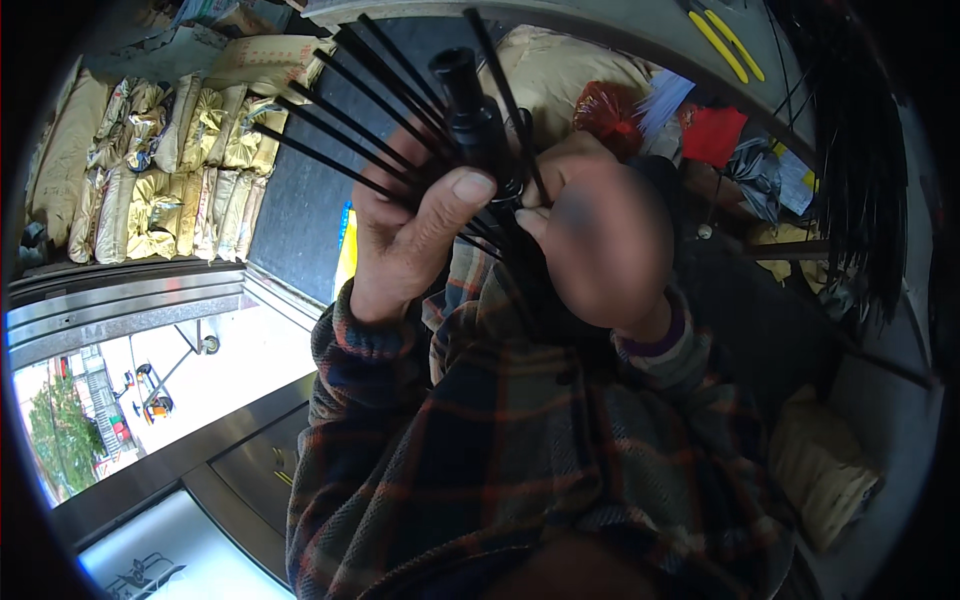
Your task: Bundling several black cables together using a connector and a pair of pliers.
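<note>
My left hand (410, 220) grips a black tubular fitting (475, 120) with thin black rods (345, 135) fanning out from it. The thumb presses on the fitting's side, and the fingers are behind the rods. The fitting stands tilted, its round end up. Close against its right side, my right hand (600, 220) pinches at the lower end of one rod (505, 95). The back of this hand is blurred, and the exact spot between its fingertips is hard to make out.
Filled paper sacks (150, 205) lie stacked at the left. A yellow-handled tool (725, 45) rests on the ledge at the upper right. Black strips (865, 190) hang at the right, near a red plastic bag (610, 115) and white strips (662, 100). A doorway opens at lower left.
</note>
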Action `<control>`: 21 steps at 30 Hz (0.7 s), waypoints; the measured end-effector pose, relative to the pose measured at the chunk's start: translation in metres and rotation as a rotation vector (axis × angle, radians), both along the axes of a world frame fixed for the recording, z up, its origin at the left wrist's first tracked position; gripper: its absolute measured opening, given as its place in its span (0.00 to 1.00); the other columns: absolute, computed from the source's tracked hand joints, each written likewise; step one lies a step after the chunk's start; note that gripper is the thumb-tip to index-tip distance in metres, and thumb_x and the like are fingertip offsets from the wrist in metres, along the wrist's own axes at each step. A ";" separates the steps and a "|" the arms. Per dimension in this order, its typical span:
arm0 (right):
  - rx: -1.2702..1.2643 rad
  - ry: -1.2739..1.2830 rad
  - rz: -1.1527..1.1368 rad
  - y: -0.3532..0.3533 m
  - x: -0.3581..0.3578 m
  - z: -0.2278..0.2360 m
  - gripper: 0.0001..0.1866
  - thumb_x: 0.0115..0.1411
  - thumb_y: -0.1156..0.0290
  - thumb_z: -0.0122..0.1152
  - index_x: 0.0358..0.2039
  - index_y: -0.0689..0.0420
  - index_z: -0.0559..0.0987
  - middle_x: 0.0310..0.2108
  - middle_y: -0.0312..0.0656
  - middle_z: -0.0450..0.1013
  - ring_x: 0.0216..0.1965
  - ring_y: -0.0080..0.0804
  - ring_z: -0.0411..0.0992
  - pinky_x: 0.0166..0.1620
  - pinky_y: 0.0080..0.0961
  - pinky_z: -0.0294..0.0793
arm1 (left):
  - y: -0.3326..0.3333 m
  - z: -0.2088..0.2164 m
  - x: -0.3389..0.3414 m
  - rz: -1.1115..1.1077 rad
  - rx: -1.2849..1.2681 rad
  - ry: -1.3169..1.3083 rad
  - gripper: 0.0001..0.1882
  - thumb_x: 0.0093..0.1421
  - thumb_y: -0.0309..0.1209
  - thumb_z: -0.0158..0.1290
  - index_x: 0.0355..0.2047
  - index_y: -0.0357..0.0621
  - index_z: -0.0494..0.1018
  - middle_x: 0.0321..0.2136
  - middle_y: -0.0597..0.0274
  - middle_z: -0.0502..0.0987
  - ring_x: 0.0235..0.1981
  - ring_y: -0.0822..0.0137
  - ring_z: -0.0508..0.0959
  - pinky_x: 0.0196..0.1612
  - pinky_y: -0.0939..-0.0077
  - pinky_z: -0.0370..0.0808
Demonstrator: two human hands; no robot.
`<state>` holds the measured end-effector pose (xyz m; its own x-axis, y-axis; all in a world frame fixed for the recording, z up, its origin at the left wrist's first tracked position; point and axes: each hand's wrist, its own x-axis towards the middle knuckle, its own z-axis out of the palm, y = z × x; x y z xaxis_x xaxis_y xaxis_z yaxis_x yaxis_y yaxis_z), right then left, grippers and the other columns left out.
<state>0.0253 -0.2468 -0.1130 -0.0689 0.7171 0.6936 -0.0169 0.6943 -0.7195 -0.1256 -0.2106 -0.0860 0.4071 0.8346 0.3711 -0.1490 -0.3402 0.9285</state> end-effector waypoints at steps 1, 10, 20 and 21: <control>-0.003 -0.005 0.004 0.000 -0.001 0.000 0.07 0.53 0.83 0.50 0.34 0.67 0.66 0.30 0.41 0.64 0.30 0.22 0.61 0.36 0.16 0.61 | -0.003 0.001 0.002 0.039 -0.007 -0.032 0.17 0.55 0.36 0.49 0.38 0.33 0.65 0.34 0.49 0.69 0.35 0.65 0.69 0.39 0.73 0.67; 0.034 -0.003 0.029 0.004 0.001 -0.005 0.09 0.53 0.82 0.50 0.35 0.68 0.65 0.32 0.42 0.65 0.32 0.21 0.62 0.37 0.17 0.62 | -0.007 0.000 0.001 -0.003 -0.135 -0.193 0.15 0.52 0.25 0.54 0.40 0.35 0.68 0.34 0.65 0.72 0.36 0.76 0.71 0.40 0.84 0.67; -0.039 0.109 -0.277 0.049 -0.003 0.001 0.08 0.51 0.79 0.58 0.31 0.63 0.70 0.23 0.38 0.70 0.24 0.18 0.67 0.28 0.14 0.66 | 0.047 0.013 0.017 -0.037 -0.201 -0.151 0.15 0.60 0.34 0.44 0.42 0.34 0.65 0.35 0.60 0.71 0.36 0.70 0.72 0.42 0.75 0.70; -0.035 0.101 -0.277 0.053 -0.003 0.002 0.08 0.51 0.79 0.58 0.31 0.63 0.70 0.23 0.38 0.70 0.24 0.18 0.67 0.28 0.14 0.66 | 0.053 0.020 0.020 -0.033 -0.311 -0.221 0.14 0.59 0.33 0.47 0.40 0.34 0.68 0.34 0.60 0.73 0.34 0.72 0.72 0.38 0.77 0.70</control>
